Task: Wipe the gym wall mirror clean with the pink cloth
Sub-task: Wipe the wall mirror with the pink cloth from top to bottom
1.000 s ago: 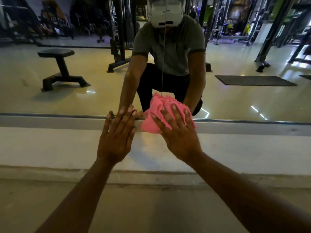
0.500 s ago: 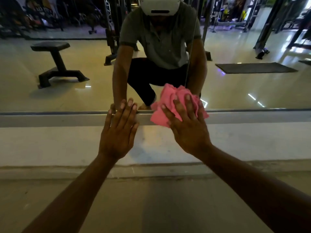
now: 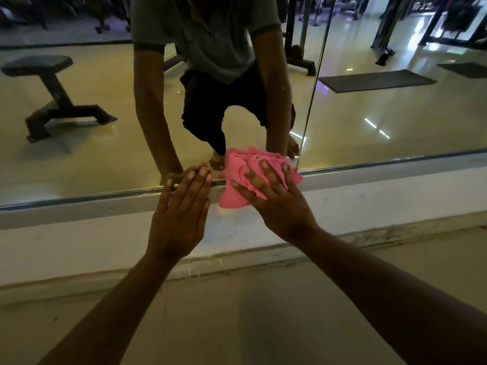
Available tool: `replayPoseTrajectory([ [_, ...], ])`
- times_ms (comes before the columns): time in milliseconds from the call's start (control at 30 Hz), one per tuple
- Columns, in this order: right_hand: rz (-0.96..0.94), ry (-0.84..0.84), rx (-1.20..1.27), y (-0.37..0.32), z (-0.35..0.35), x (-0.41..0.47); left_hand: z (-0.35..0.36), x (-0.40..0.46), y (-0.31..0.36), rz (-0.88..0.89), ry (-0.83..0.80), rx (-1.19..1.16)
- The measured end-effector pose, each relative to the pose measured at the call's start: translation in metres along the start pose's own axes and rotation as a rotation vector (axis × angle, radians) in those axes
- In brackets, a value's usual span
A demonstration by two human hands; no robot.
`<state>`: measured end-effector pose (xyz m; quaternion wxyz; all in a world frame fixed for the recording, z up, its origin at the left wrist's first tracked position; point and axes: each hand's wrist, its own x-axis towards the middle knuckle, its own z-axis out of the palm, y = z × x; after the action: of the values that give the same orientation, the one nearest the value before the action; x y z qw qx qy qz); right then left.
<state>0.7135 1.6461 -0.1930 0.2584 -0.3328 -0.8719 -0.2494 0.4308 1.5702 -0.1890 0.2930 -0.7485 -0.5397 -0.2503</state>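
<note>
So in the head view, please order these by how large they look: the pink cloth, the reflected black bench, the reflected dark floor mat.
1. Black bench, largest.
2. Dark floor mat and pink cloth look about alike; the cloth lies much nearer the camera and is partly hidden under the right hand, so no ranking between them.

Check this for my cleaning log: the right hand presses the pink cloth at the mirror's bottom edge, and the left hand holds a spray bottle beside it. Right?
Not quite. The head view shows the left hand holding nothing: it lies flat, fingers straight, against the mirror's bottom edge. The right hand does press the pink cloth there.
</note>
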Motion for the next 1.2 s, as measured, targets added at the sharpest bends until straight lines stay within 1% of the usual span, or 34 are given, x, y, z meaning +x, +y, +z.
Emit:
replayPoseTrajectory([
  [100,-0.002,-0.062,-0.056,0.012,-0.020,-0.028,-0.012,-0.006,-0.017,-0.011,-0.025,0.032],
  [200,0.091,-0.004,0.007,-0.029,-0.020,0.015,-0.011,-0.007,-0.017,-0.018,-0.020,0.034],
  [267,0.081,0.032,0.061,-0.051,-0.010,0.035,-0.009,-0.010,-0.017,-0.024,0.012,0.033],
  [367,0.053,0.047,0.025,-0.032,0.001,0.002,-0.015,-0.020,-0.032,-0.118,0.094,0.080],
  [433,0.047,0.040,-0.005,-0.016,-0.003,-0.019,-0.016,-0.028,-0.039,-0.136,0.081,0.070],
  [500,0.047,0.070,-0.015,-0.020,-0.004,0.002,-0.013,-0.029,-0.040,-0.132,0.053,0.082],
  [600,-0.066,0.074,0.023,-0.047,0.003,0.048,-0.012,-0.027,-0.034,-0.138,0.039,0.064],
  [667,-0.142,0.062,0.015,-0.049,0.011,0.043,-0.019,-0.029,-0.037,-0.124,0.028,0.072],
  [800,-0.184,0.068,0.029,-0.020,0.005,0.007,-0.037,-0.038,-0.049,-0.323,0.008,0.051],
  [900,-0.176,0.093,0.074,-0.028,0.004,0.030,-0.040,-0.041,-0.054,-0.291,-0.033,0.085],
  [1033,-0.268,0.076,0.085,-0.073,0.017,0.065,-0.046,-0.040,-0.055,-0.314,-0.056,0.050],
  [1133,-0.227,0.081,0.057,-0.067,0.021,0.053,-0.052,-0.052,-0.068,-0.261,-0.072,0.074],
  [1200,-0.184,0.094,0.040,-0.067,0.019,0.050,-0.056,-0.067,-0.087,-0.256,-0.077,0.093],
])
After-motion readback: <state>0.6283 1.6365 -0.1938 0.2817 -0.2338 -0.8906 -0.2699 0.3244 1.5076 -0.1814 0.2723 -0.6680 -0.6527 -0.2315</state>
